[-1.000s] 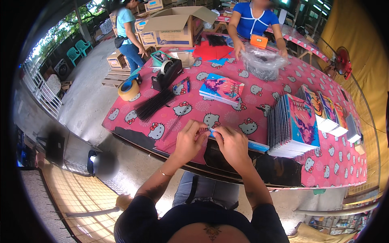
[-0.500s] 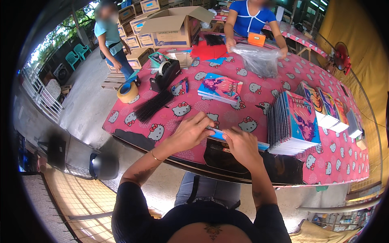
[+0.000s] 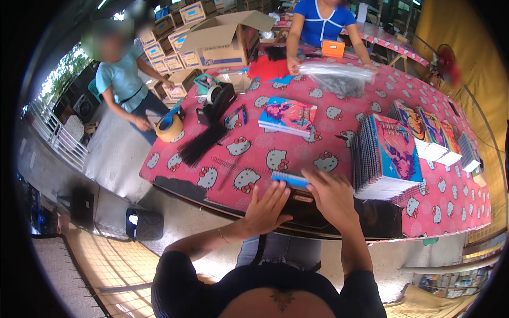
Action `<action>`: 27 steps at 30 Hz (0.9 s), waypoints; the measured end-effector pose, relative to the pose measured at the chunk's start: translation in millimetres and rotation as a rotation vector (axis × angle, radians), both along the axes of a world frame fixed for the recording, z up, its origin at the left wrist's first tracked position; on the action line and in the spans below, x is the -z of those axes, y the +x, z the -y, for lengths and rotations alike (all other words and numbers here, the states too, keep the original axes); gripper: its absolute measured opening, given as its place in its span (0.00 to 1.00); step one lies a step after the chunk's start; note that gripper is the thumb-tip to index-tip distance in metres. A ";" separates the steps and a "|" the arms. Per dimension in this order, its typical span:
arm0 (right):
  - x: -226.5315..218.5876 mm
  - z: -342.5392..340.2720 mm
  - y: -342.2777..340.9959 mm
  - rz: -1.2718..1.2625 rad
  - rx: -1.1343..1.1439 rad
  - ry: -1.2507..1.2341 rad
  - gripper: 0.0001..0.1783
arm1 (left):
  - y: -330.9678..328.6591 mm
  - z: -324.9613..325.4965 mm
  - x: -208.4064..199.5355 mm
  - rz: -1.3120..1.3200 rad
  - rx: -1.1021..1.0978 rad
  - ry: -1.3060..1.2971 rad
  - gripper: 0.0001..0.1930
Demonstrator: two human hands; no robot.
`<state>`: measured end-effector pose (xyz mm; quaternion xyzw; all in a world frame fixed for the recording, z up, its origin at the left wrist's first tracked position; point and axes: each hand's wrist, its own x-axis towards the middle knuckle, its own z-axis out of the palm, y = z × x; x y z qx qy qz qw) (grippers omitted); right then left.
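Note:
A blue spiral notebook (image 3: 290, 179) lies near the front edge of the table, seen almost edge-on. My left hand (image 3: 269, 206) is open, its fingers stretched forward to the notebook's left end and its thumb apart. My right hand (image 3: 331, 196) is closed over the notebook's right end. Below the notebook, a black device (image 3: 303, 211) with a small label is set at the table edge, partly hidden by my hands. A tall stack of spiral notebooks (image 3: 389, 151) with pink and blue covers stands just beyond my right hand.
Black binding coils (image 3: 201, 144), cutters (image 3: 236, 117), a tape dispenser (image 3: 217, 103) and a tape roll (image 3: 169, 128) lie left on the pink table. A smaller notebook stack (image 3: 288, 116) sits mid-table. Opposite, a person handles a clear plastic bag (image 3: 339, 77); another person (image 3: 122, 85) stands left.
My left hand has moved down and opened from its pinch at the notebook's left end. The notebook shows more of its blue cover. The person at left has come closer to the table.

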<state>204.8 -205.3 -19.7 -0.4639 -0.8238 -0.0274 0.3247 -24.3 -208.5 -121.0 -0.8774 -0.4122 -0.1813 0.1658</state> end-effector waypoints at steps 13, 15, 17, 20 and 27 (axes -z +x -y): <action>-5.0 -1.3 15.3 -0.018 0.021 -0.214 0.14 | 30.2 -34.7 -82.5 -0.059 0.155 -0.050 0.47; -2.9 4.5 14.1 -0.021 0.017 -0.194 0.14 | 26.8 -15.8 -85.5 -0.083 0.225 0.002 0.46; -4.7 3.4 15.4 -0.012 0.023 -0.189 0.15 | 33.0 -47.9 -95.1 0.003 0.103 0.091 0.45; -6.6 1.9 13.3 -0.012 0.029 -0.208 0.16 | 31.1 -25.1 -79.5 -0.003 0.184 -0.076 0.44; -20.0 21.8 14.6 0.009 0.038 -0.093 0.30 | 37.4 -18.7 -76.3 -0.018 0.185 -0.078 0.41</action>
